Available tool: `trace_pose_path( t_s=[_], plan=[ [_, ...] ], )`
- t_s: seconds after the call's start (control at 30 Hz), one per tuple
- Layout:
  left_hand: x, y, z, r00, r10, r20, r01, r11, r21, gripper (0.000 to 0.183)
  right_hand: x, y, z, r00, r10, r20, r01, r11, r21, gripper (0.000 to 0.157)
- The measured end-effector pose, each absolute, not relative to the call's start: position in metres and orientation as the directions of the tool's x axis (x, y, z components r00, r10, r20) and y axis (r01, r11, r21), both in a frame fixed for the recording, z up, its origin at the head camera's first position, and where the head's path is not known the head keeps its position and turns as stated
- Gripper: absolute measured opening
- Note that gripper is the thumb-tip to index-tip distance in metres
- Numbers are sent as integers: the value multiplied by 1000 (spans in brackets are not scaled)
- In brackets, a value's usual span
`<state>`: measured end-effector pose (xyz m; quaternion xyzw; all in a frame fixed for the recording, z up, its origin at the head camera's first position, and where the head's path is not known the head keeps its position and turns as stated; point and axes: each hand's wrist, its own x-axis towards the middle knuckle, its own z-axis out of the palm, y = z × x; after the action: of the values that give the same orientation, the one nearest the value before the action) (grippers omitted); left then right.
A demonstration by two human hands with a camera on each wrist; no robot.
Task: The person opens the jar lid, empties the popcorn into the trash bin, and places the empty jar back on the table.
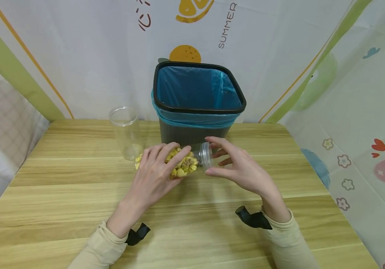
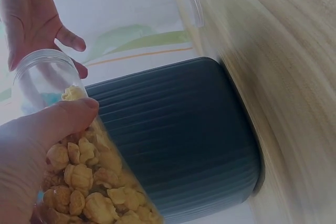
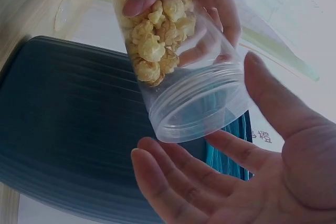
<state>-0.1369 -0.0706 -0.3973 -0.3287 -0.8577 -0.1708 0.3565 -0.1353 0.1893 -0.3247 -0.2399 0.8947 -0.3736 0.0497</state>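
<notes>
The left hand point(image 1: 155, 172) is gripping a clear jar point(image 1: 187, 161), thumb on the near side and fingers over the top. The jar is being held on its side above the far half of the table point(image 1: 78, 209), its ribbed end point(image 1: 207, 155) pointing toward the right edge; whether a clear lid is sitting on that end cannot be told. Yellow popcorn point(image 3: 155, 43) is filling the jar's base and middle, stopping short of the ribbed end. The right hand point(image 1: 242, 166) is holding its thumb and fingers apart about this end; whether any fingertip is touching cannot be told. A dark bin point(image 1: 177, 136) is standing at the middle of the table's far edge, just behind the jar, a blue liner point(image 1: 195, 118) folding over beneath its black rim point(image 1: 197, 110). A second clear container point(image 1: 124, 129) is standing upright left of the bin, toward the far left corner. Beige sleeves point(image 1: 288, 239) are covering both forearms. A white curtain point(image 1: 95, 56) is hanging behind the far edge, showing orange fruit prints and the word "SUMMER".
</notes>
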Motion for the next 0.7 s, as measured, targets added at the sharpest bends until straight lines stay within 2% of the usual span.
trace_pose_path(
  t_s=[0.13, 0.37, 0.7],
  plan=[
    [-137, -71, -397, -528, 444, 724, 689, 722, 60, 100, -135, 189, -325, -889, -449, 87, -376, 610, -697, 78],
    [-136, -71, -397, -532, 444, 721, 688, 723, 62, 100, -137, 184, -326, -941, -338, 31, -256, 646, -719, 54],
    [-137, -72, -397, -522, 450, 725, 691, 721, 50, 101, -138, 181, -328, -951, -308, 0, -224, 691, -687, 53]
  ],
)
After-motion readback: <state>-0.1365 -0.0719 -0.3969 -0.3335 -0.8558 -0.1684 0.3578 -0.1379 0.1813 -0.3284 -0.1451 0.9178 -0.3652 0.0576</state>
